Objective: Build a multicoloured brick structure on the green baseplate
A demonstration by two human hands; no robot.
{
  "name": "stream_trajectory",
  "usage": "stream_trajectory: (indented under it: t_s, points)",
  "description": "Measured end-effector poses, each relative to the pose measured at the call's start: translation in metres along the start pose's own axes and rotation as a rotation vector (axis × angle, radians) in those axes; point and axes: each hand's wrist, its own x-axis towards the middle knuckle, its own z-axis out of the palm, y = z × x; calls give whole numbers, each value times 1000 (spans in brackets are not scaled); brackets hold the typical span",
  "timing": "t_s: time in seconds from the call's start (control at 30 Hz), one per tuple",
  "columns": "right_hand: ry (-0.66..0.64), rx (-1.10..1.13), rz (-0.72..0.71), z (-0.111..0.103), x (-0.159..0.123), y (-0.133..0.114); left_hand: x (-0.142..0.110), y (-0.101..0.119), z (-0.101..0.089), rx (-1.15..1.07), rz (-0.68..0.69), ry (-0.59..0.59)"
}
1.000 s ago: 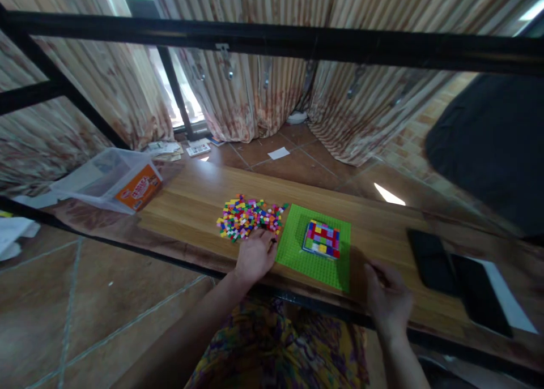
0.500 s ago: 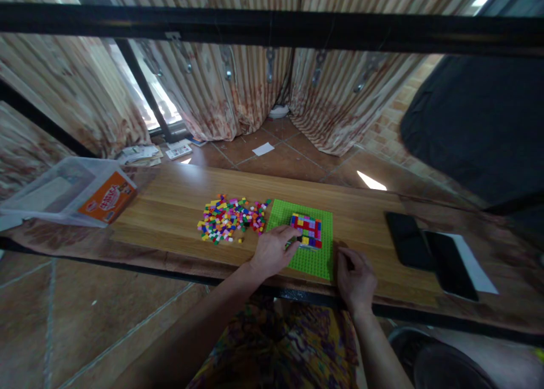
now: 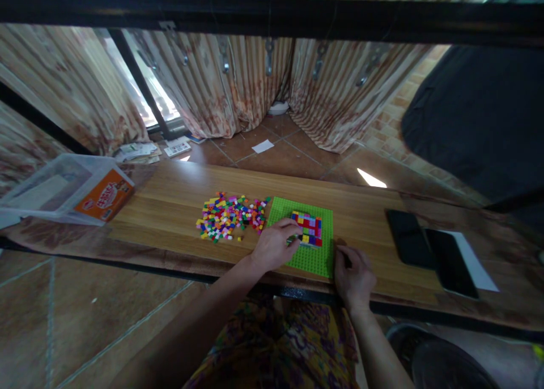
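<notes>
A bright green studded baseplate [image 3: 312, 266] lies on the wooden board, carrying a low, multicoloured build of toy bricks [image 3: 312, 225]. My left hand [image 3: 275, 244] reaches over the plate's left side, its thumb and fingers pinched together at the left edge of the build. Whatever sits between those fingertips is too small and shaded to name. Loosely curled, my right hand [image 3: 355, 276] rests on the board against the plate's right edge, with nothing visible in it. Left of the plate spreads a pile of loose toy bricks [image 3: 225, 216] in many colours.
A clear plastic box [image 3: 55, 193] with an orange label stands at the far left. Two black phone-like slabs [image 3: 408, 239] and a white sheet [image 3: 471, 261] lie at the right. A dark metal bar [image 3: 272, 18] crosses above the board, with curtains behind.
The view has tilted slightly, shifting the scene a little upward. My left fingertips have moved slightly at the build's left edge. My right hand keeps its place beside the plate.
</notes>
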Motion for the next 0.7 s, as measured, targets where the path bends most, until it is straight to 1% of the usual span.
stream_trajectory:
  t_s: [0.1, 0.27, 0.5, 0.7]
  points:
    - [4, -2, -22, 0, 0, -1, 5, 0, 0, 26, 18, -42]
    - [-6, -10, -33, 1, 0, 0, 12, 4, 0, 99, -26, -115]
    - [-47, -17, -58, 3, 0, 2, 16, 13, 0, 212, -30, -150]
    - [-38, -37, -69, 3, -1, 1, 18, 19, -2, 271, -14, -155]
